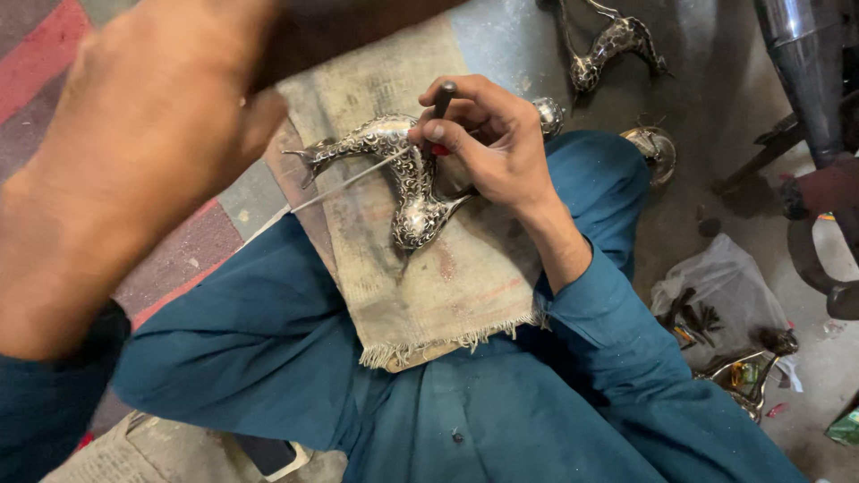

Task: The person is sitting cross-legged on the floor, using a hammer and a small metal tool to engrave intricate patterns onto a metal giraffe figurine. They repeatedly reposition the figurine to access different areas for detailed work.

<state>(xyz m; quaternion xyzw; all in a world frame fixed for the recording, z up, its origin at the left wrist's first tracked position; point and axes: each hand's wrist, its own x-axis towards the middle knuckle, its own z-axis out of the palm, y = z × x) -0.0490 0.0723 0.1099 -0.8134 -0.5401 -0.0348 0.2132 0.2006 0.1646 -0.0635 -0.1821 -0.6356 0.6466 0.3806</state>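
Close against the camera, left of the burlap cloth [420,286], the left hand [134,152] looms large and blurred; whether its grip is closed on anything I cannot tell. Teal trousers [295,358] spread beneath the cloth, which is draped over the person's lap. On the cloth's middle lies a silver patterned metal bird figure [403,174], tail pointing left, neck curving down toward the lap. Over the cloth's upper part the right hand [488,143] presses on the figure, its grip closed around a thin rod tool [358,176] with a dark handle, the tip running out past the cloth's left edge. Right of the cloth, on the floor [716,107], sits a clear plastic bag [720,291]. Beyond the cloth's top edge lies a second metal bird [613,45].
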